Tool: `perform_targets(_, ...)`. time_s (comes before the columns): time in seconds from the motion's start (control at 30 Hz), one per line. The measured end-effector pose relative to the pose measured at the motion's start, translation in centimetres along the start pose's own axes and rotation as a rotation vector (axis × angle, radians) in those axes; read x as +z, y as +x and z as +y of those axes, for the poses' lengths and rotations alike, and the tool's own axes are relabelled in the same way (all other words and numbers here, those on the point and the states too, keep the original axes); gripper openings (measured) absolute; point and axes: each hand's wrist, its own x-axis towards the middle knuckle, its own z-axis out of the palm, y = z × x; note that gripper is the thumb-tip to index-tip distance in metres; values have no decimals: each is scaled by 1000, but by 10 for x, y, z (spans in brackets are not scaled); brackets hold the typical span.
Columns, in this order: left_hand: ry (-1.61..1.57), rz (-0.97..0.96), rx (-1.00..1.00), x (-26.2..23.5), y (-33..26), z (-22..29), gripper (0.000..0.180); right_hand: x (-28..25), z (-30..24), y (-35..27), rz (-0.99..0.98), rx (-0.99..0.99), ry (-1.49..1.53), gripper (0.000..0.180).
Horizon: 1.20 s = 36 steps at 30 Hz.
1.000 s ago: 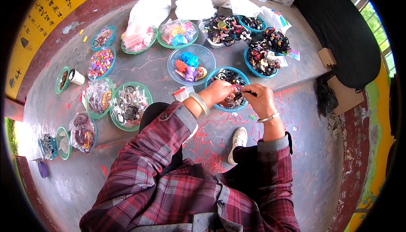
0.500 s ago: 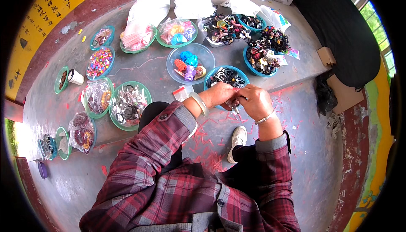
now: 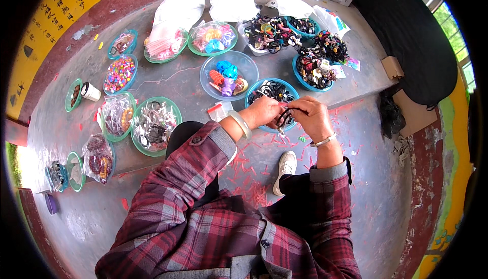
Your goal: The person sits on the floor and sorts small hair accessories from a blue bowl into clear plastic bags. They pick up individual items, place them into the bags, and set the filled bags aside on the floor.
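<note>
My left hand (image 3: 265, 112), a pale bangle on its wrist, is closed with its fingertips near those of my right hand (image 3: 311, 120). Between them a black elastic hair tie (image 3: 285, 118) hangs in a loop, with a small pale piece dangling at its lower end. Both hands seem to pinch it, and a speck of red shows at the left fingertips. Just beyond, partly covered by the hands, stands a blue bowl (image 3: 247, 99) of black hair ties (image 3: 274, 90). A clear bowl (image 3: 204, 70) with blue, orange and purple pieces is farther off.
Several bowls of hair accessories and beads surround me, among them a green bowl (image 3: 179, 122) at left and a blue bowl (image 3: 297, 78) at right. White bags (image 3: 178, 12) lie behind. Red scraps (image 3: 249, 190) litter the floor around my shoe (image 3: 287, 165).
My right hand has drawn slightly right and down from the left, bringing the black loop into plainer view. A small green scrap now shows on the floor below the right hand.
</note>
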Motion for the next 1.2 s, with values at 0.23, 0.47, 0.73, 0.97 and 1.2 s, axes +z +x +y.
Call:
perform_targets(0.23,19,-26,-4,-1,4,-6,27,4,-12,1,81,-103,-178,13)
perform_targets(0.47,129,-1,-29,0,3,-5,33,9,-17,-1,57,-256,-236,11)
perform_targets(0.73,104,-15,-59,0,2,-2,30,7,-7,1,78,-102,-225,9)
perform_targets(0.97,134,-40,27,1,2,-4,31,8,-1,-1,72,-132,-290,7)
perform_targets(1.2,-32,7,-28,7,-1,4,32,11,-4,-1,105,-166,-430,8)
